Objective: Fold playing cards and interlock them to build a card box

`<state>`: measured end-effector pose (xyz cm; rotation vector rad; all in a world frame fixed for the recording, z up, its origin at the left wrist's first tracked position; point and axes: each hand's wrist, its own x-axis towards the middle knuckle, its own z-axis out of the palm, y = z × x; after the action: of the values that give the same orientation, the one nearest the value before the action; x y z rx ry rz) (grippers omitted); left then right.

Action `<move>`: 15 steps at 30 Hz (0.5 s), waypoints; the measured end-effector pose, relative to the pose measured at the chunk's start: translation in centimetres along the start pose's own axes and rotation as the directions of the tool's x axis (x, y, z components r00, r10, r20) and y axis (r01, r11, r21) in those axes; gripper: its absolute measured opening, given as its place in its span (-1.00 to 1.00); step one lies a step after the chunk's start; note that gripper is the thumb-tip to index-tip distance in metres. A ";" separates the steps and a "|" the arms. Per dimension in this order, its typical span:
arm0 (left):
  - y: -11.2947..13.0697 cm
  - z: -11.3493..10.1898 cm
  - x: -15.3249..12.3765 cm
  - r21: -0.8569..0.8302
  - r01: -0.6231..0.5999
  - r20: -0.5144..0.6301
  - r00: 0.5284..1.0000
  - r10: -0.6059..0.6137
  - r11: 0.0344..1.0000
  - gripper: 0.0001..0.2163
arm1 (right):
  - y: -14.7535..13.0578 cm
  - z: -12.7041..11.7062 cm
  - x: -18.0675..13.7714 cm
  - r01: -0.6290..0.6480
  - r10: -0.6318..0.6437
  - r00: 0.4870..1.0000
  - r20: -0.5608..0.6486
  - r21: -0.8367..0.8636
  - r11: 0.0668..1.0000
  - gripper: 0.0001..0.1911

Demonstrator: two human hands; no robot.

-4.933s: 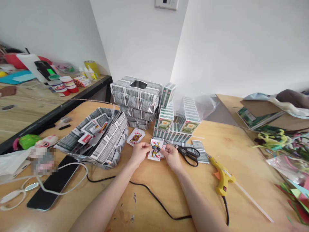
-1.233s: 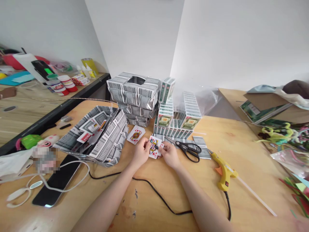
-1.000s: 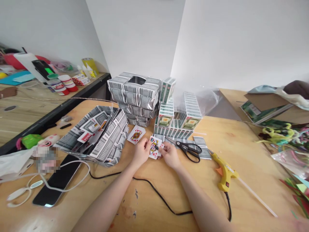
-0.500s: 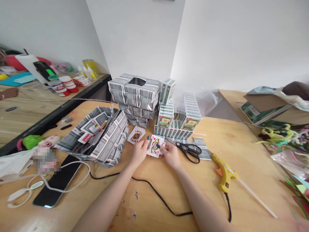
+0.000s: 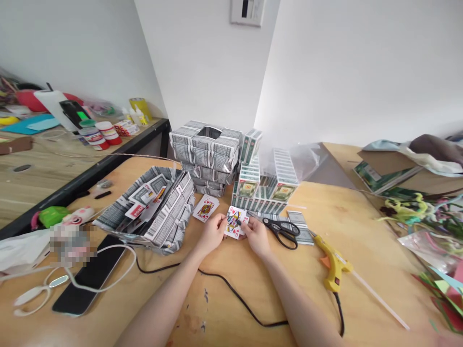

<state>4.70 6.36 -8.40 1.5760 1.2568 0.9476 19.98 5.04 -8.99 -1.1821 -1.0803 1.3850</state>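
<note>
Playing cards [image 5: 233, 218], a queen of hearts on top with a king's edge showing at its right, are held between my two hands above the table. My left hand [image 5: 212, 233] pinches their left edge. My right hand [image 5: 256, 236] grips the right side, its dark-nailed thumb lying over the face. Just behind my left hand lies a loose pile of face-up cards [image 5: 206, 208]. To the right of my right hand rest black-handled scissors [image 5: 284, 232], partly over grey-backed cards [image 5: 302, 222]. How many cards I hold is hidden.
A basket of folded cards [image 5: 170, 217] stands left, with loose cards inside. Behind are a stacked card box [image 5: 206, 152] and green card packs [image 5: 256, 200]. A yellow glue gun [image 5: 334, 267] lies right, a phone [image 5: 88, 279] left. A black cable [image 5: 231, 284] crosses beneath my forearms.
The head view has tilted up a little, so everything sits lower. My left thumb, upright beside the queen before, now bends in at its left edge. Both hands keep hold of the cards.
</note>
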 end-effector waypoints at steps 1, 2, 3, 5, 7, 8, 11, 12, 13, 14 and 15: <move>0.0 0.0 0.0 0.020 -0.015 -0.022 1.000 0.015 1.000 -0.80 | 0.1 0.0 0.0 0.008 -0.009 1.000 0.015 0.008 1.000 -0.65; 0.0 0.1 0.0 0.041 -0.034 -0.045 0.998 0.036 0.999 -0.80 | 0.1 0.0 0.0 0.017 -0.018 0.999 0.029 0.016 1.000 -0.66; 0.0 0.1 0.0 0.065 -0.054 -0.066 0.996 0.058 0.996 -0.80 | 0.1 0.0 0.0 0.025 -0.026 0.999 0.039 0.022 0.999 -0.66; 0.0 0.1 0.0 0.105 -0.085 -0.092 0.991 0.094 0.991 -0.80 | 0.1 0.0 0.0 0.034 -0.036 0.998 0.048 0.034 0.999 -0.66; 0.0 0.1 0.0 0.127 -0.096 -0.096 0.989 0.109 0.987 -0.80 | 0.1 -0.1 0.0 0.029 -0.032 0.998 0.052 0.055 0.998 -0.66; 0.0 0.1 0.0 0.133 -0.099 -0.095 0.989 0.112 0.986 -0.81 | 0.0 -0.1 0.0 0.021 -0.025 0.998 0.057 0.073 0.997 -0.66; 0.0 0.1 0.0 0.139 -0.108 -0.094 0.988 0.122 0.984 -0.83 | -0.2 -0.1 0.1 -0.007 -0.003 0.997 0.072 0.140 0.990 -0.67; 0.0 0.1 0.0 0.137 -0.106 -0.092 0.989 0.119 0.985 -0.83 | -0.2 -0.1 0.1 -0.014 0.003 0.997 0.072 0.161 0.987 -0.67; 0.0 0.1 -0.1 0.130 -0.096 -0.085 0.991 0.108 0.987 -0.83 | -0.3 0.0 0.0 -0.019 0.007 0.998 0.069 0.178 0.984 -0.67; 0.0 0.1 -0.1 0.115 -0.078 -0.069 0.994 0.086 0.990 -0.82 | -0.3 0.0 -0.1 -0.020 0.008 0.998 0.063 0.192 0.981 -0.67; 0.0 0.1 -0.1 0.092 -0.053 -0.044 0.997 0.058 0.994 -0.82 | -0.2 0.1 -0.3 -0.021 0.009 0.998 0.057 0.201 0.979 -0.67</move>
<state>4.74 6.21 -8.39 1.6754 1.3107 0.9797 19.91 4.81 -8.72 -1.0115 -0.9455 1.5086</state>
